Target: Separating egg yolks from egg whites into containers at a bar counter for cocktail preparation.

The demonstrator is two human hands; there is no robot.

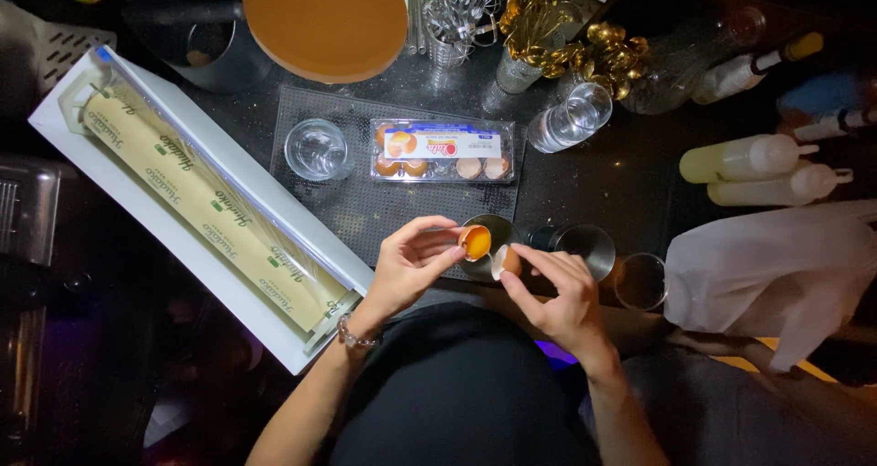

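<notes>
Above the metal cup (484, 247) on the dark desk (603, 183), your left hand (411, 265) pinches an eggshell half (474, 242) cradling the orange yolk. Your right hand (557, 292) grips the other shell half (507, 262), just beside it. A clear egg carton (443, 151) lies behind, a cling-film dispenser (201, 201) to the left.

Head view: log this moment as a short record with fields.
left hand: holds brown eggshell half with orange yolk
right hand: holds emptier brown eggshell half
below the shells: round metal cup
mat: clear plastic egg carton, empty clear glass
left: cling film roll in white dispenser box
right: pale squeeze bottles
</notes>
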